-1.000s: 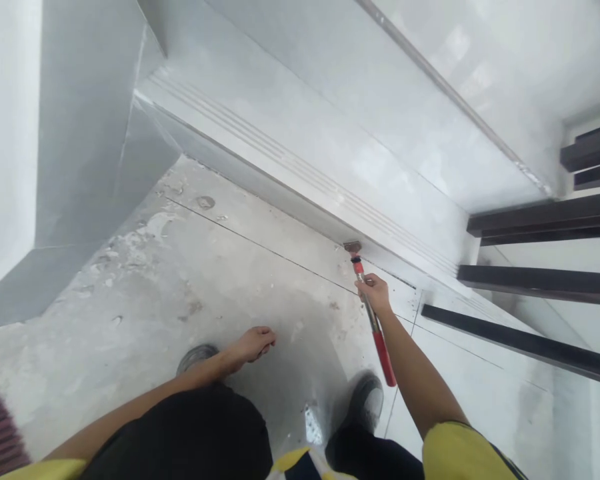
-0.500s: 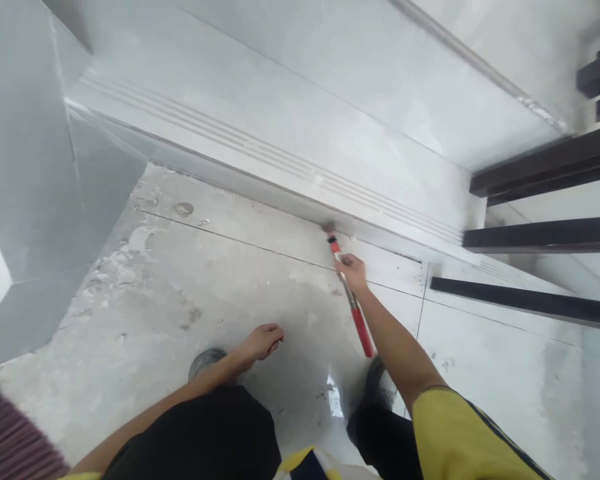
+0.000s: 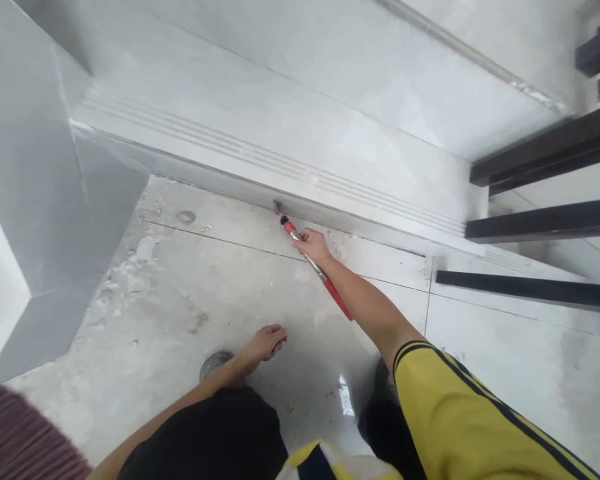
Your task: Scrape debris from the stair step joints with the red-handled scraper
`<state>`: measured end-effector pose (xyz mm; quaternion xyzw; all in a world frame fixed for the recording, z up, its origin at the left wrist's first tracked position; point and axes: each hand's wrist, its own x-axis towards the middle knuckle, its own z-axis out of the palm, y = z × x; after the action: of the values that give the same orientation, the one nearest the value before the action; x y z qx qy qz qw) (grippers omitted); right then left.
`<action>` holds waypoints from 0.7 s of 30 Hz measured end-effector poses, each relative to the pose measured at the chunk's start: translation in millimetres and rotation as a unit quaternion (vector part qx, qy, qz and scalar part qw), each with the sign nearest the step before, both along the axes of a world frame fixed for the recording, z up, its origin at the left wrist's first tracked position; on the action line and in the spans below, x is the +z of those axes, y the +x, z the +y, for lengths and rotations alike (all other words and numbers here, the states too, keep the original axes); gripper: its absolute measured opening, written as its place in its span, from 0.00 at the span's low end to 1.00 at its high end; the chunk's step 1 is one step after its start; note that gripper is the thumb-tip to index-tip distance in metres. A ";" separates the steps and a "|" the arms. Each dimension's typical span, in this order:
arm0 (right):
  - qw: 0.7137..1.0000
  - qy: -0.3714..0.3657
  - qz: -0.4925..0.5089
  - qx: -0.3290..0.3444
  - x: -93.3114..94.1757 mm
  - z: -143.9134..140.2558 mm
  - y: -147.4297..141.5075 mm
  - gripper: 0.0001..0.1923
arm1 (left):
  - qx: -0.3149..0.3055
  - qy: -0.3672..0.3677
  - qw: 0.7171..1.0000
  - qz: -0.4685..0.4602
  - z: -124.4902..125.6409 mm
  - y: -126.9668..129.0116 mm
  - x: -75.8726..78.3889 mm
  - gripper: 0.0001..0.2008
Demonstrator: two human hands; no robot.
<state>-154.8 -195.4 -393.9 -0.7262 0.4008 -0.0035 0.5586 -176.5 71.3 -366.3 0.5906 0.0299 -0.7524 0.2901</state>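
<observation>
My right hand (image 3: 313, 245) grips the scraper (image 3: 313, 263) mid-shaft, blade tip at the joint where floor (image 3: 220, 287) meets step (image 3: 260, 160). Left hand (image 3: 266, 342) hangs loosely curled, empty, over my knee. Risk: the blade could skid off the joint and gouge the step's edge, since I'm one-handed at full reach.

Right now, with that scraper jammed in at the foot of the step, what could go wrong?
The scraper blade sits in the joint under the stair tread; a slip might chip the tile edge. The right hand grips near the blade, so knuckles could scrape the floor. The left hand hangs free, bracing nothing.
</observation>
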 end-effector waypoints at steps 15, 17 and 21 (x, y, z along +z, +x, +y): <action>0.956 -0.053 0.115 -0.263 52.0 -60.5 -271.9 0.17 | -0.082 0.008 0.996 -0.013 4.2 -0.8 5.9 0.17; 0.956 -0.108 0.162 -0.219 54.9 -46.6 -260.8 0.16 | -0.074 0.009 0.997 -0.024 3.9 1.2 8.1 0.18; 0.921 -0.214 0.318 -0.069 59.0 -13.1 -214.5 0.15 | -0.062 -0.013 0.998 -0.024 5.7 1.7 10.4 0.18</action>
<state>-369.3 -208.5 -334.9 -0.7617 0.5963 0.1036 0.2313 -174.7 77.1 -355.9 0.6057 -0.0236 -0.7548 0.2507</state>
